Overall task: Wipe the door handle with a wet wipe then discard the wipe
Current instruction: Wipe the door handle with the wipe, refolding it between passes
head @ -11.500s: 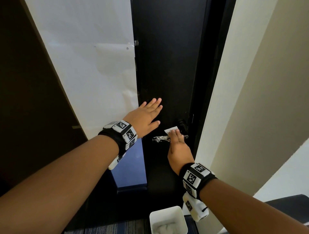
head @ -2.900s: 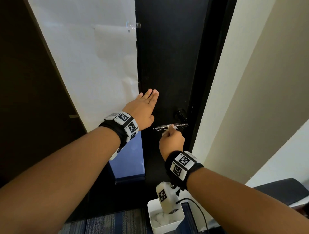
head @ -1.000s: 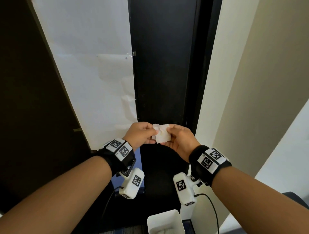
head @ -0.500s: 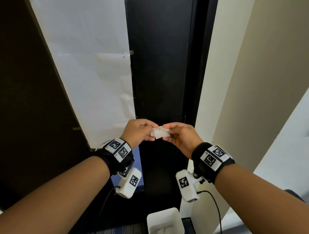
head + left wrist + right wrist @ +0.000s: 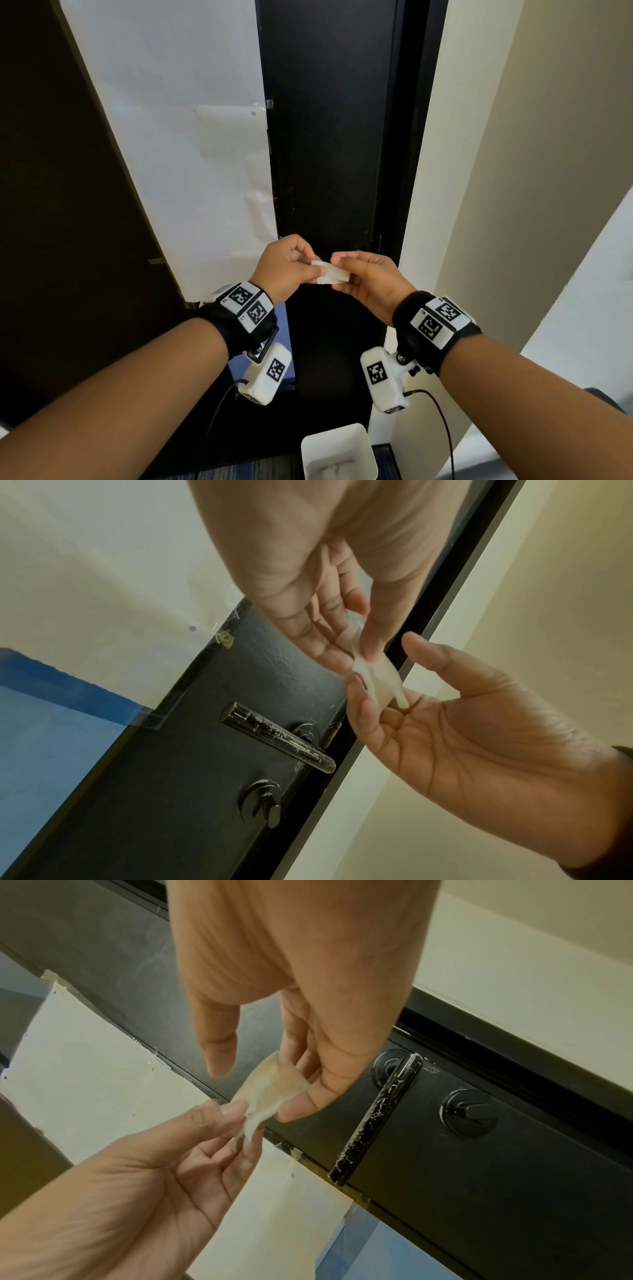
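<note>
In front of the black door (image 5: 329, 137), the left hand (image 5: 286, 265) and right hand (image 5: 371, 282) both pinch the wet wipe (image 5: 330, 274). Only the wrist views show the door handle (image 5: 277, 737), untouched. Below, the white bin (image 5: 337, 448) apparently holds crumpled wipes.

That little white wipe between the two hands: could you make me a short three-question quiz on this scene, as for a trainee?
1. True or false: the wet wipe is touching the door handle.
2. Which hands pinch the wipe? A) left hand only B) right hand only C) both
3. Fill in: below the hands, on the floor, stands a white ____.

Key: 1. False, it is held clear of the handle. 2. C. 3. bin.
</note>
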Demonstrator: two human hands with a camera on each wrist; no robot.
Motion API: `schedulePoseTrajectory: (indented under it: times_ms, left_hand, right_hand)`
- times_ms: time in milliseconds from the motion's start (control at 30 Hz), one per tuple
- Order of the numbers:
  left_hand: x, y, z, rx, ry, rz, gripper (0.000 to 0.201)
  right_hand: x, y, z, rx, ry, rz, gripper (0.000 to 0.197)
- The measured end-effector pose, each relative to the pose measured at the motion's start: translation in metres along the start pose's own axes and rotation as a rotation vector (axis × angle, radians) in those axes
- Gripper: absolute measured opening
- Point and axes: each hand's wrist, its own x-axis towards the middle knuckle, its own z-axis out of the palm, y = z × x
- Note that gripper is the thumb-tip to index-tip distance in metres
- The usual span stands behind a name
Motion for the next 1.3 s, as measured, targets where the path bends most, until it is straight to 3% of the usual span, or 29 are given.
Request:
schedulePoseTrajectory:
  times_ms: [200,267,367,433,533,700,900,1133,1300]
  left_hand:
    - [0.007,-0.004,-0.002,0.062,-0.003,0.014,0.016]
    - [0.011,-0.005,-0.01,0.383,0.033,0.152,0.022]
    - [0.019,-0.003,-0.029,0.966,-0.018,0.445,0.047]
    - [0.026,-0.007,-0.039,1.176,-0.097,0.501,0.058]
    - [0.033,-0.017,-0.046,1.304,-0.157,0.425,0.066]
    - [0.036,-0.031,-0.052,1.401,-0.193,0.349,0.069]
    - [0.039,-0.035,-0.05,1.368,-0.199,0.353,0.07]
    - [0.04,-0.036,-0.046,1.356,-0.187,0.358,0.069]
    - [0.04,-0.038,-0.046,1.358,-0.184,0.358,0.068]
  right_hand:
    - [0.011,0.001,-0.007,-0.139,-0.001,-0.006,0.018]
    - [0.02,-0.002,-0.014,-0.231,0.108,-0.07,0.009]
    - [0.033,-0.009,-0.033,-0.726,0.413,-0.256,0.01]
    - [0.037,-0.011,-0.043,-0.952,0.525,-0.308,0.016]
    - [0.046,-0.002,-0.054,-1.154,0.52,-0.341,0.02]
    - [0.049,0.025,-0.055,-1.411,0.359,-0.355,0.025]
    - [0.037,0.044,-0.042,-1.312,0.441,-0.385,0.028]
    - [0.026,0.057,-0.029,-0.713,0.727,-0.174,0.024]
    - [0.02,0.062,-0.018,-0.678,0.759,-0.23,0.026]
